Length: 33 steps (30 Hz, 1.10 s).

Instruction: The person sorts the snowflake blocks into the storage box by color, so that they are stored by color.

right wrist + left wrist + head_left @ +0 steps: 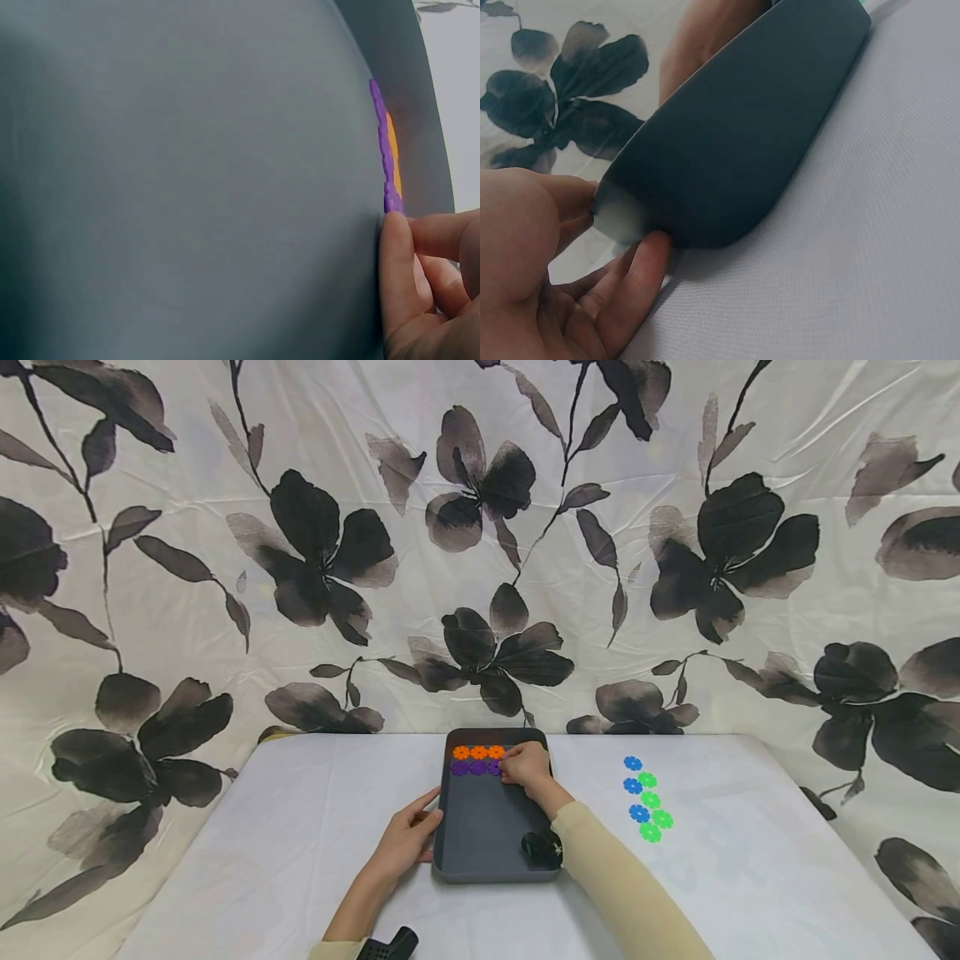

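A dark grey tray (495,835) lies on the white table. Near its far end sit an orange row of flower-shaped pieces (478,752) and, just below, a purple row (477,767). My right hand (528,767) pinches the rightmost purple piece between thumb and finger; in the right wrist view the fingertips of that hand (431,270) meet the end of the purple row (383,135). At the tray's left wall my left hand (406,833) grips the rim, and in the left wrist view the hand (592,262) has thumb and fingers around the tray edge (727,142).
Right of the tray, blue pieces (633,786) and green pieces (650,800) lie loosely in two columns on the table (720,877). A patterned floral cloth (585,568) hangs behind the table. The black wrist camera (542,848) overlaps the tray's lower right corner.
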Tool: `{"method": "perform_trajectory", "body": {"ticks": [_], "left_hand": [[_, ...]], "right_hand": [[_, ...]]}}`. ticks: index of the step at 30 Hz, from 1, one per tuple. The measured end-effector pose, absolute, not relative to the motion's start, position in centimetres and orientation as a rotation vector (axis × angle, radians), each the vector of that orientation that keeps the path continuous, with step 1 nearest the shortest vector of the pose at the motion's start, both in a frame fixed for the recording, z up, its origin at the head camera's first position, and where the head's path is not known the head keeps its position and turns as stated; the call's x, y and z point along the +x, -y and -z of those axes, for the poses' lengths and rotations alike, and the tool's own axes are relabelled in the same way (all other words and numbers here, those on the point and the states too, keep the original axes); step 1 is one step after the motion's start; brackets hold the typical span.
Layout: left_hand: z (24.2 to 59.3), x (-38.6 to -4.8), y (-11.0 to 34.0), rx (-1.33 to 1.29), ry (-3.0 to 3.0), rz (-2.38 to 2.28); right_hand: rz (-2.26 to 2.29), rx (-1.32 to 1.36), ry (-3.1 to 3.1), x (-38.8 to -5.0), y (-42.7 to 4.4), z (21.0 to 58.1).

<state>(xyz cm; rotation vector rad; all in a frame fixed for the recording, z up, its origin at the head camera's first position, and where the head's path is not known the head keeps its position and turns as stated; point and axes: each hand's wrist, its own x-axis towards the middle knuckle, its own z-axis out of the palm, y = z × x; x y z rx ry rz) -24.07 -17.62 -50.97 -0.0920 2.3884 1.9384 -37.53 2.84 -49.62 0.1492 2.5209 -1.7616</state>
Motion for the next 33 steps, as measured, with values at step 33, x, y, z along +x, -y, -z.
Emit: {"method": "perform_trajectory", "body": {"ticks": [33], "left_hand": [[51.0,-24.01,17.67,-0.086,-2.383,-1.933]], "right_hand": [[1.785,0.134,-2.55,-37.07,-2.74,49.73]]}}
